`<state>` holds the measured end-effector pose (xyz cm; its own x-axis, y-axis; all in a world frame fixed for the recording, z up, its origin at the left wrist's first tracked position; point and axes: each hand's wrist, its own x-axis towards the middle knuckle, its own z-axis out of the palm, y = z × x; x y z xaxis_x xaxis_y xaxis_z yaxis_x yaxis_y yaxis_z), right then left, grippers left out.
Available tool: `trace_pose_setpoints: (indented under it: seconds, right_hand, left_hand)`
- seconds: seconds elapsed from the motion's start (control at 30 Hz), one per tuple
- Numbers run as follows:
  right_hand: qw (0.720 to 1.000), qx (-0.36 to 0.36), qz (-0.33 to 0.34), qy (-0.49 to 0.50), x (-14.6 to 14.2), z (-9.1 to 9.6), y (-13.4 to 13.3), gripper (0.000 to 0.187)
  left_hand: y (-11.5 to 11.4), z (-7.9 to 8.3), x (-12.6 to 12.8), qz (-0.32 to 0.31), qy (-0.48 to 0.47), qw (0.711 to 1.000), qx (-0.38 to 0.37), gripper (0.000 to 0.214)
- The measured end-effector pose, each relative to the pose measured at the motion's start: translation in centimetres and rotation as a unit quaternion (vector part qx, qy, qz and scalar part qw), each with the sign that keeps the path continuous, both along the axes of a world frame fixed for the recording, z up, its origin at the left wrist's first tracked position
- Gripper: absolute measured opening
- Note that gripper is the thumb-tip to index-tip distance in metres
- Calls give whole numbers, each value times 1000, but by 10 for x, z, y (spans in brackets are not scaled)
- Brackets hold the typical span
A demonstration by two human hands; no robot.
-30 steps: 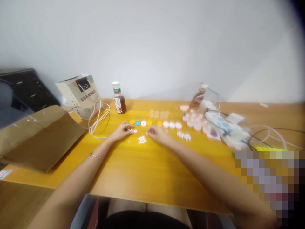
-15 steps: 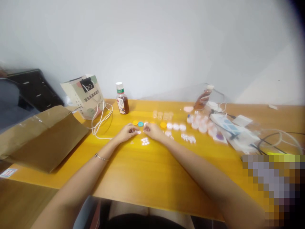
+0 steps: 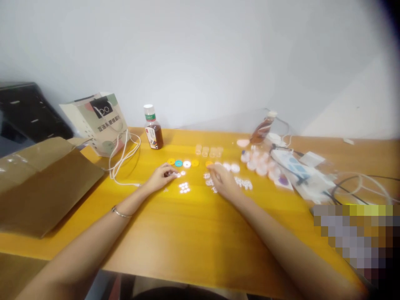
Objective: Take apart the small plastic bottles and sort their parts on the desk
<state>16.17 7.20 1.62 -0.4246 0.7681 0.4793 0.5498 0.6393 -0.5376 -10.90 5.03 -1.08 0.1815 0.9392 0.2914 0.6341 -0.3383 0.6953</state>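
My left hand (image 3: 163,176) rests low over the table with thumb and fingers pinched on a small white piece, blurred at the fingertips. A loose white piece (image 3: 183,173) lies just right of those fingertips. Below it, a cluster of small white round pieces (image 3: 184,188) sits on the table. My right hand (image 3: 224,180) hovers palm down over small white clip-like parts (image 3: 207,182), partly covering them. Its fingers point down and left, thumb apart from them, and nothing shows between them. Beyond the hands runs a row of discs: yellow, a teal one (image 3: 178,163), a white one (image 3: 186,164) and others.
Clear small cups (image 3: 205,151) stand behind the discs. More white parts (image 3: 243,183) lie right of my right hand. A drink bottle (image 3: 153,129), paper bag (image 3: 106,125) and brown cardboard (image 3: 46,187) are left; a second bottle (image 3: 261,129), pinkish containers (image 3: 259,161) and cables are right.
My right hand has moved right, away from my left hand, to the white clip-like parts. The white and yellow discs it covered now show. The view has shifted slightly.
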Motion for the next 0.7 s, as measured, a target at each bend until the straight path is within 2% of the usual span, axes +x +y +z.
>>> trace_pose_setpoints:
  seconds: [0.17, 0.33, 0.53, 0.7]
  right_hand:
    - [997, 48, 29, -59, 9, -22, -11, 31]
    - [992, 63, 31, -103, 9, -31, -9, 33]
    - [993, 52, 43, -92, 11, -30, -15, 27]
    - [992, 74, 46, -96, 11, -16, -22, 21]
  left_hand:
    - [0, 0, 1, 0, -6, 1000, 5, 26]
    - [0, 0, 2, -15, -6, 1000, 9, 25]
    - [-1, 2, 7, -28, 17, 999, 17, 25]
    - [-3, 4, 8, 2, 24, 999, 36, 26]
